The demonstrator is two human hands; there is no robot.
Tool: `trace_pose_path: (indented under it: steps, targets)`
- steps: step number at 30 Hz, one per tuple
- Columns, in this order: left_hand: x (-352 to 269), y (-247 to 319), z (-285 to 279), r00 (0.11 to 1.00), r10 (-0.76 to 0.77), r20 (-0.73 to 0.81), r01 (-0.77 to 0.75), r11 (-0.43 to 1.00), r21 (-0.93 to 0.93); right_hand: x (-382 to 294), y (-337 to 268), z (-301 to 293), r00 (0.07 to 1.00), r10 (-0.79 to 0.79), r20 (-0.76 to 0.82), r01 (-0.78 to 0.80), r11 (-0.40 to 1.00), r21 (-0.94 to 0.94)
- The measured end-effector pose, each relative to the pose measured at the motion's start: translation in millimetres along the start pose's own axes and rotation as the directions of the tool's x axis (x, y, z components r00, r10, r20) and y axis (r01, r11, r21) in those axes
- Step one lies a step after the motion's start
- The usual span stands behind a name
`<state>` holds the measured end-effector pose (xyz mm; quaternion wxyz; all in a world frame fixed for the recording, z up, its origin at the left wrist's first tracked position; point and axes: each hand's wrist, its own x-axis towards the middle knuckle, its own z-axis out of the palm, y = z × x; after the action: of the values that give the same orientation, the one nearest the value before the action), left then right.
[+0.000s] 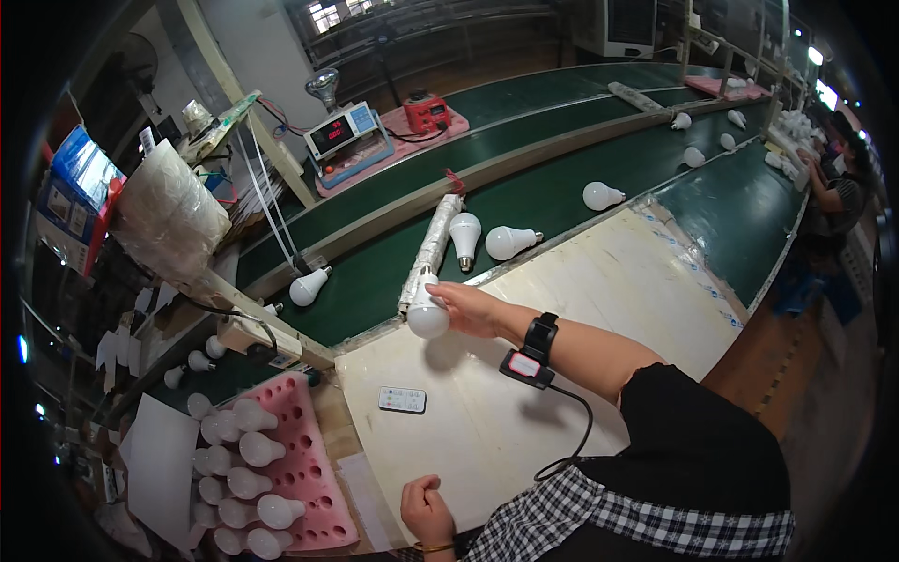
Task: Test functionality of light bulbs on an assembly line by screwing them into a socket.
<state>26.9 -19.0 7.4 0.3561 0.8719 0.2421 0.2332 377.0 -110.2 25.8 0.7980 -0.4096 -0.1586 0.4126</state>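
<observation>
My right hand (pixel 469 309) grips a white LED bulb (pixel 428 317) over the edge of the white worktop (pixel 506 407), beside a plastic-wrapped bar (pixel 434 242). The bulb's dome points towards me and its metal cap points away. Two more bulbs, one with its cap towards me (pixel 465 237) and one lying sideways (pixel 511 242), rest on the green conveyor belt (pixel 372 281) just beyond. My left hand (pixel 427 511) is curled closed at the worktop's near edge, with nothing visible in it. A small white remote control (pixel 402 399) lies between my hands.
At the left, a pink foam tray (pixel 309 464) holds several bulbs. A post with a socket box (pixel 256 337) stands at the belt. Beyond are a power meter (pixel 340 133) and a red variable transformer (pixel 426 112). Another person (pixel 839 186) works at the far right.
</observation>
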Motion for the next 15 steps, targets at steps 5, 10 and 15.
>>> trace_pose_path:
  steps: [5,10,15]
  targets:
    - [0.9,-1.0,-0.8,1.0,0.0,-0.005,0.0,1.0,-0.001,68.6,-54.0,-30.3,0.941,-0.317,0.121,0.005,-0.342,-0.94]
    - [-0.1,-6.4,0.1,1.0,0.001,-0.008,-0.001,1.0,-0.001,68.4,-59.8,-64.1,0.954,-0.047,0.297,0.057,-0.941,-0.334]
    - [0.3,-10.2,3.1,1.0,-0.011,-0.021,0.01,0.999,-0.048,60.1,-60.4,-84.0,0.928,-0.093,0.36,0.053,-0.925,-0.376]
